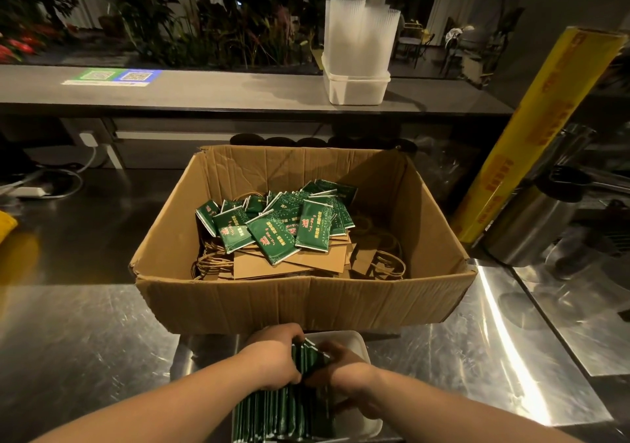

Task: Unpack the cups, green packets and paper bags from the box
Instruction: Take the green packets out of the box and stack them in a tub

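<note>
**Table** (85, 340): brushed steel, spreading out to the left of the left hand.
**Left hand** (272, 357): fingers curled round the left side of the packet bundle, grasping it.
**Packet bundle** (308, 357): green packets on edge, clamped between the two hands above the tub.
**Filed packets** (283, 415): a row of green packets on edge in the tub, just nearer the person than the hands.
**Right hand** (344, 371): fingers curled against the bundle's right side, grasping it.
**Tub** (358, 340): white plastic, under both hands.
**Box** (289, 303): open cardboard, just beyond the hands.
**Loose packets** (283, 224): a green heap inside the box, lying on the paper bags.
**Paper bags** (289, 265): brown and flat with twine handles, on the box floor.
**Cups** (358, 33): clear, stacked upright in a white bin (354, 88) on the shelf (204, 91), well beyond the right hand.
**Roll** (531, 129): yellow and leaning, well to the right of the right hand.
**Canister** (531, 227): steel, beside the foot of the roll.
</note>
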